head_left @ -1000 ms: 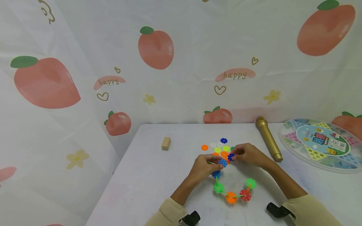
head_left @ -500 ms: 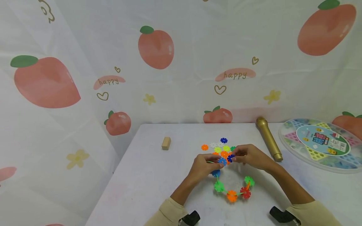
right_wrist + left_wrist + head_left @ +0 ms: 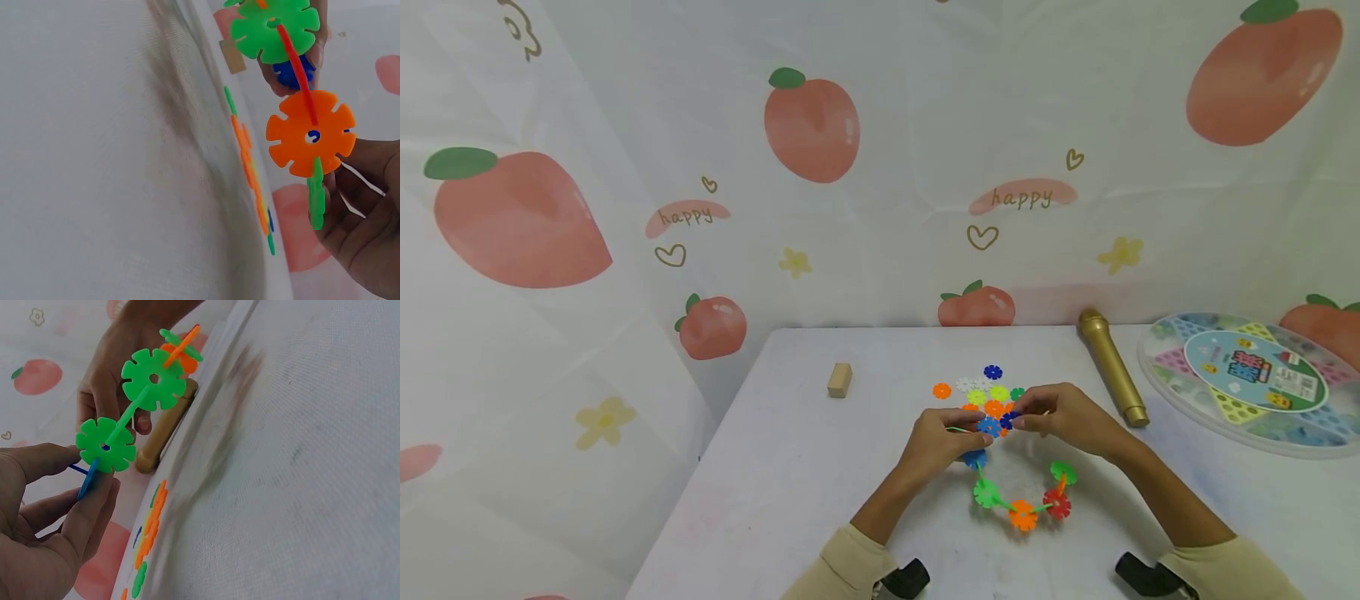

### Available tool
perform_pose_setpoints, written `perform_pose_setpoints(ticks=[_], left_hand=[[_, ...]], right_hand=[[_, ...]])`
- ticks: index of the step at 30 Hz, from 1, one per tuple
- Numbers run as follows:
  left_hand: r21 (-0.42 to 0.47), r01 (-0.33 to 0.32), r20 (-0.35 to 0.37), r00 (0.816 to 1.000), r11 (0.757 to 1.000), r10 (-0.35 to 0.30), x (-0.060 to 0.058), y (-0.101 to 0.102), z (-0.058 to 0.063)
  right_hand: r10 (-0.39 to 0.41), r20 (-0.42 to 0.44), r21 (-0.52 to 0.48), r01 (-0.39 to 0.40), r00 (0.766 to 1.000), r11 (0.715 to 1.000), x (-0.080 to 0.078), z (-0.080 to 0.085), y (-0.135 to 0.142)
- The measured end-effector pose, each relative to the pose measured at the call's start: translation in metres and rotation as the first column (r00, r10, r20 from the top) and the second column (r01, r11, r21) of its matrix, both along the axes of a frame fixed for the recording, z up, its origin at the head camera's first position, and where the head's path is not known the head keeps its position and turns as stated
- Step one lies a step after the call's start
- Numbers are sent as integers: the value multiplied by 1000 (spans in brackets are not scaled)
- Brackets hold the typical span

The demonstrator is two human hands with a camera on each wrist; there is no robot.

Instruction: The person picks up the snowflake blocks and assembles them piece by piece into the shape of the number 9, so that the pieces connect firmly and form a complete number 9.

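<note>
Between thumb and fingers, my left hand (image 3: 936, 442) pinches a light blue notched plastic disc (image 3: 989, 427). A chain of interlocked discs hangs below it: a blue disc (image 3: 975, 459), a green disc (image 3: 986, 493), an orange disc (image 3: 1023, 516), a red disc (image 3: 1057, 504) and another green disc (image 3: 1063, 473) at the loose end. My right hand (image 3: 1063, 417) pinches a dark blue disc (image 3: 1008, 420) right beside the light blue one; whether their slots are engaged cannot be made out. In the right wrist view, an orange disc (image 3: 300, 153) of the chain partly covers the right fingers.
Loose discs lie behind the hands, among them an orange disc (image 3: 942, 391), a yellow disc (image 3: 999, 394) and a dark blue one. A wooden block (image 3: 840, 380) lies at the left, a gold microphone-shaped stick (image 3: 1111, 367) at the right. Beside it is a round clear case (image 3: 1255, 371).
My right hand has brought the dark blue disc slightly left, closer to the light blue disc. The lower part of the hanging chain has swung a little right and away from me.
</note>
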State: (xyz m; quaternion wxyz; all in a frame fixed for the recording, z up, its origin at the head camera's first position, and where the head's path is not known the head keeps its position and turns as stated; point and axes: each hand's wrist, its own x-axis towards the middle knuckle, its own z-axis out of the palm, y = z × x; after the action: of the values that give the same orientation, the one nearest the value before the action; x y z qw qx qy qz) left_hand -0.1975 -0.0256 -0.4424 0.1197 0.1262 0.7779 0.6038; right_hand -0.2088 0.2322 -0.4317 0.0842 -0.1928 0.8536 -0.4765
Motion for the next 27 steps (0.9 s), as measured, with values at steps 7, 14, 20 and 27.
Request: perform_pose_setpoints(ticks=[7,14,20,27], left_hand=[[-6,7,18,1000,1000,-7,0,0,1],[-1,21,-2,1000,1000,-21,-1,-1,0],[11,30,-2,1000,1000,-30,-1,-1,0],[15,23,12,1000,1000,-23,0,2,-1]], right_hand=[[3,10,-24,-3,1000,1000,1,0,-3],[-21,-6,-57,20,1000,998,1,-1,-7],[-29,-50,-80,25,998,996,1,-5,-8],[-42,-53,-66,39,998,997,2,-7,-9]])
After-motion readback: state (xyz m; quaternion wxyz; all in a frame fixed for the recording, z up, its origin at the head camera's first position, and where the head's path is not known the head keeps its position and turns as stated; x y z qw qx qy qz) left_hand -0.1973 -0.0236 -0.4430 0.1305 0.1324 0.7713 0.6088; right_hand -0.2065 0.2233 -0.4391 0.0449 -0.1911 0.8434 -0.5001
